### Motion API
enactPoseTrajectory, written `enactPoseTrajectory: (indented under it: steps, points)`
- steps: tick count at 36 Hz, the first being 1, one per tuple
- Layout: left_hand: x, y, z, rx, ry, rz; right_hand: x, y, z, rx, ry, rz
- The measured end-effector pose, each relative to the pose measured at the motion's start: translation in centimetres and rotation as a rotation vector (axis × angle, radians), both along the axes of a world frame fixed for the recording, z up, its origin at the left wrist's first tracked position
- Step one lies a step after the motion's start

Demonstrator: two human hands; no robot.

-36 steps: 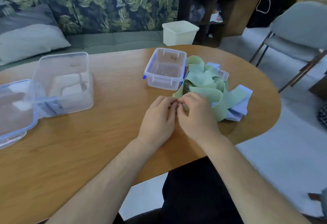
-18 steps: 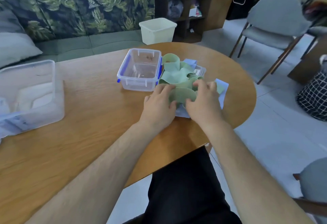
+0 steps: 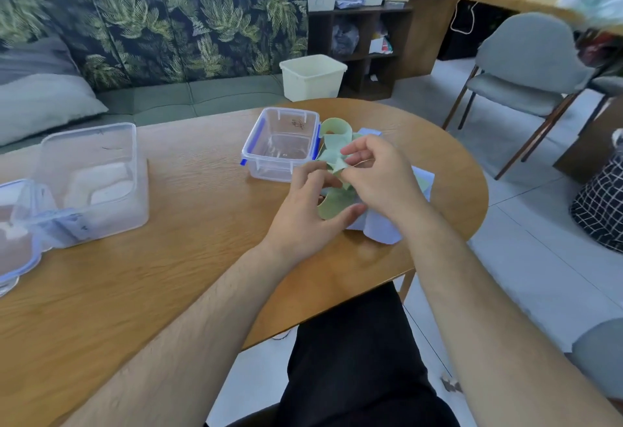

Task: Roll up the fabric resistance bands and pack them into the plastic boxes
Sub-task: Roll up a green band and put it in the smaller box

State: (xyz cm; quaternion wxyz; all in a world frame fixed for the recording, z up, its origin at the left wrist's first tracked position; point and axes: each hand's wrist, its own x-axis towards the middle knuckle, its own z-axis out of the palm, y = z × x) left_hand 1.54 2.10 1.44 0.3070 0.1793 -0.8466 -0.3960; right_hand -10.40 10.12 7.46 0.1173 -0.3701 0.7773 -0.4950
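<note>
1. Right hand (image 3: 381,184) and left hand (image 3: 310,211) are both on the green band (image 3: 333,205). It sits in a messy heap on the table (image 3: 168,258), just right of the small box (image 3: 266,170).
2. The step looks like finding one end of the band so a roll can start. To do it well, pull this one band free of the heap first and lay it flat.
3. Then roll it tight from the end - a loose roll would likely spring open and might not fit in the box.
4. Keep the two edges lined up as it turns, so the roll stays neat.
5. The right hand is half open. Its thumb and fingertips pinch a fold of the green band, lifted a little above the heap. The other fingers spread out.
6. The left hand curls around the lower loop of the same band, with the thumb under it, and holds it in place.
7. A blue band (image 3: 381,231) lies under the green one, flat on the table.
8. The small box has its lid off and no band is in it yet - the big box (image 3: 91,184) stands well apart on the left.
</note>
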Motion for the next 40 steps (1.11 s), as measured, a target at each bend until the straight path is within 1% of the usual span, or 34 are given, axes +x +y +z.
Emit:
enactPoseTrajectory:
  steps: [1,3,5,6,9,11,14,17,19,22,24,26,29,31,33,35,37,40]
  points:
    - [0.0,-0.1,0.1,-0.004,-0.014,0.011,0.0,0.0,0.2,0.014,-0.027,0.055]
    - [0.0,-0.1,0.2,0.002,-0.018,0.066,-0.3,0.3,0.5,0.066,-0.140,0.153]
    - [0.3,0.0,0.0,0.047,-0.002,0.148,-0.9,0.8,0.6,0.070,-0.228,0.134]
    - [0.4,0.0,-0.1,0.073,0.004,0.184,-1.3,1.0,0.4,0.062,-0.223,0.083]
    - [0.5,-0.2,-0.8,0.061,-0.017,0.257,-2.5,1.2,-1.1,0.116,-0.004,-0.091]
    - [0.1,-0.5,-1.3,0.023,-0.041,0.288,-3.1,1.0,-2.4,0.178,0.124,-0.149]
    - [-0.8,-0.6,-1.5,-0.019,-0.016,0.277,-4.2,0.3,-4.1,0.249,0.243,-0.134]
    - [-1.9,-0.7,-1.6,-0.078,-0.023,0.234,-4.9,-0.5,-5.0,0.345,0.283,-0.093]
    - [-2.5,-0.7,-1.7,-0.109,-0.046,0.211,-5.3,-1.0,-5.5,0.379,0.334,-0.106]
    - [-3.0,-0.8,-1.6,-0.102,-0.083,0.183,-5.6,-1.3,-5.7,0.452,0.487,-0.147]
    - [-3.2,-0.8,-1.4,-0.098,-0.103,0.172,-5.5,-1.2,-5.7,0.470,0.526,-0.141]
    - [-3.3,-0.8,-1.2,-0.105,-0.108,0.163,-5.5,-0.8,-5.9,0.391,0.549,-0.136]
    - [-3.4,-0.7,-1.1,-0.114,-0.050,0.146,-5.2,0.1,-5.7,0.155,0.649,-0.104]
    - [-3.6,-0.6,-0.8,-0.165,0.011,0.145,-4.7,0.9,-5.0,0.012,0.701,-0.054]
    - [-4.0,-0.7,-0.4,-0.230,0.025,0.170,-4.2,1.5,-4.2,-0.085,0.757,-0.032]
    - [-4.4,-0.8,0.3,-0.290,0.016,0.199,-4.0,1.8,-3.3,-0.126,0.796,-0.021]
    - [-4.6,-0.9,1.0,-0.309,0.023,0.195,-3.8,1.9,-2.5,-0.150,0.805,-0.013]
    - [-4.4,-0.7,2.2,-0.221,0.063,0.160,-3.4,1.8,-1.1,-0.168,0.778,0.008]
